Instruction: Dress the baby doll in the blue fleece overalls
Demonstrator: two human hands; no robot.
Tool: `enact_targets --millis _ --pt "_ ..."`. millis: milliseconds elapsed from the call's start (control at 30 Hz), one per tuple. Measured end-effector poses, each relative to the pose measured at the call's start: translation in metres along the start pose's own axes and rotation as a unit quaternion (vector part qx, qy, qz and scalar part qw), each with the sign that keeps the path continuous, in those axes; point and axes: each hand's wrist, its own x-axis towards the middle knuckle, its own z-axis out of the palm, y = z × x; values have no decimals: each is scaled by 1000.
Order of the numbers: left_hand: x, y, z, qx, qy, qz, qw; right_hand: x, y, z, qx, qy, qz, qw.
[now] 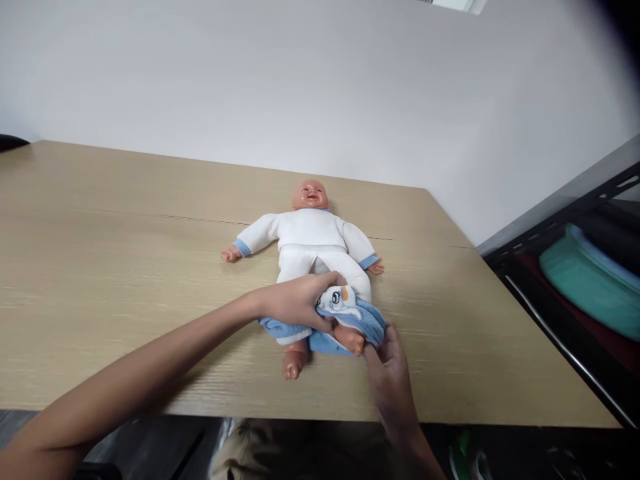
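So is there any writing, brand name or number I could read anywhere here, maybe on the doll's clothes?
None can be read. The blue knitted garment at the plastic baby doll's legs bears only a cartoon face patch, no letters. The doll's white suit is plain. The light wooden table and the teal tub on the black rack show no labels.

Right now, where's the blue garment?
Head view, centre: blue garment bunched round the doll's lower legs on the table, between left hand and right hand.

The room is evenly bright from above, with a ceiling light [457, 5] at the top edge, soft shadows under the forearms on the wooden table [100, 267], bent edges, and a dark blurred upper right corner.
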Motion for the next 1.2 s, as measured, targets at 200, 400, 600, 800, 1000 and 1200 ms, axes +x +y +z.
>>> enact_targets --millis 200,400,600,800,1000,1200 --pt "-11 1 -5 7 9 52 999 37 -12 -15 -17 -109 -52 993" --pt "-41 -4 -8 164 103 83 978 70 -47 -45 -203 -299 -124 924" --pt "-81 -22 -18 166 139 5 976 92 -67 -32 -222 -349 -166 895" --pt "-71 -51 -19 -71 187 -2 980 126 -52 3 -124 -312 -148 930" --pt "-60 -72 -1 -197 343 -87 914 126 -15 26 44 -226 39 972" --pt "-55 -75 4 -240 395 -116 879 120 -6 36 92 -206 76 971"
